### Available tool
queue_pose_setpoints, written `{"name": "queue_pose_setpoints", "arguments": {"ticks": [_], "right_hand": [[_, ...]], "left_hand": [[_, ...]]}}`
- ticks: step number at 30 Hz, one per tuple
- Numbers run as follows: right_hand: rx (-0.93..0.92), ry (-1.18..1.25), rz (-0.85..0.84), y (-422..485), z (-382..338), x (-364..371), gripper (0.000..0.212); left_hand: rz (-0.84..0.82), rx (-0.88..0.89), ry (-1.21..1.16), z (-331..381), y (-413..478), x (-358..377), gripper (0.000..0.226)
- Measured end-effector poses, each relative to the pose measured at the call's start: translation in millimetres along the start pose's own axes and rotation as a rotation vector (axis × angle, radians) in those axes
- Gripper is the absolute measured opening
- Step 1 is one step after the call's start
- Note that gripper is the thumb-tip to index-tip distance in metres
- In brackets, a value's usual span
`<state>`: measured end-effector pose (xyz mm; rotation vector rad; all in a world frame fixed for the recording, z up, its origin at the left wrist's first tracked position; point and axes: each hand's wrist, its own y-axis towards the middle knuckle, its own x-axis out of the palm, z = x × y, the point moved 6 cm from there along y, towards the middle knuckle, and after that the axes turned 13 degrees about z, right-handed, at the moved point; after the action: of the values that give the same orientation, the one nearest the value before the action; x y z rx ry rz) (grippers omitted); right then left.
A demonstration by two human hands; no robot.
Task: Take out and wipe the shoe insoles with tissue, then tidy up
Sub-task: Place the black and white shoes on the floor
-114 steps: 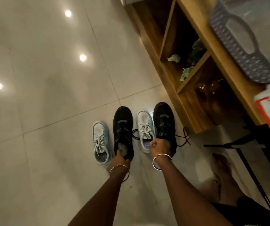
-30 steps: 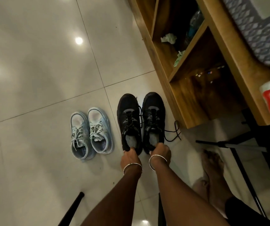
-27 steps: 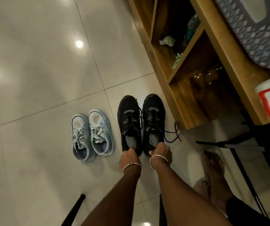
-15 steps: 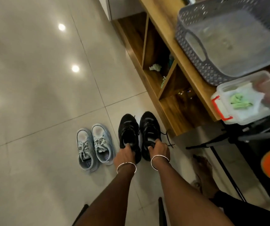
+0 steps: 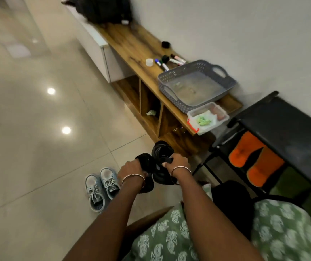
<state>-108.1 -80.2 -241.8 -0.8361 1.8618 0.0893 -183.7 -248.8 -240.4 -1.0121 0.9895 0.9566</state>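
I hold the pair of black sneakers up off the floor. My left hand (image 5: 131, 166) grips the heel of the left black sneaker (image 5: 146, 167). My right hand (image 5: 177, 162) grips the heel of the right black sneaker (image 5: 161, 150), whose opening faces me. A pair of small light blue sneakers (image 5: 101, 187) stands side by side on the tiled floor, just left of my left wrist. Their laces are tied. No insole or tissue shows outside a shoe.
A low wooden bench (image 5: 132, 48) with open cubbies runs along the wall. On it sit a grey perforated basket (image 5: 196, 85), a clear lidded box (image 5: 207, 118), markers (image 5: 162, 64) and a black bag (image 5: 104, 8). A black rack (image 5: 282, 125) at right holds orange shoes (image 5: 252, 157).
Both black sneakers have been lifted off the floor in my hands. My view has risen and swung up toward the bench top and wall.
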Motion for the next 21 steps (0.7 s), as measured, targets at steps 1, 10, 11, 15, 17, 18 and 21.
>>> {"name": "queue_pose_setpoints", "arguments": {"ticks": [1,10,11,15,17,18,21], "right_hand": [[-0.007,0.013,0.030,-11,-3,-14,0.043],[-0.062,0.247,0.339,-117,-8,-122,0.037],[-0.058,0.284,0.376,-128,-5,-134,0.035],[-0.057,0.428,0.456,-164,6,-186,0.032],[-0.058,0.485,0.487,-176,13,-215,0.028],[-0.051,0.524,0.495,-181,17,-228,0.027],[-0.042,0.630,0.537,-198,28,-266,0.022]], "left_hand": [[0.028,0.008,0.003,4,-8,-17,0.044],[0.331,0.103,-0.079,19,-89,-149,0.041],[0.352,0.129,-0.111,22,-99,-163,0.043],[0.445,0.210,-0.199,38,-135,-220,0.044],[0.491,0.259,-0.225,49,-154,-243,0.044],[0.513,0.280,-0.237,53,-162,-253,0.045],[0.562,0.356,-0.270,71,-185,-275,0.047]]}}
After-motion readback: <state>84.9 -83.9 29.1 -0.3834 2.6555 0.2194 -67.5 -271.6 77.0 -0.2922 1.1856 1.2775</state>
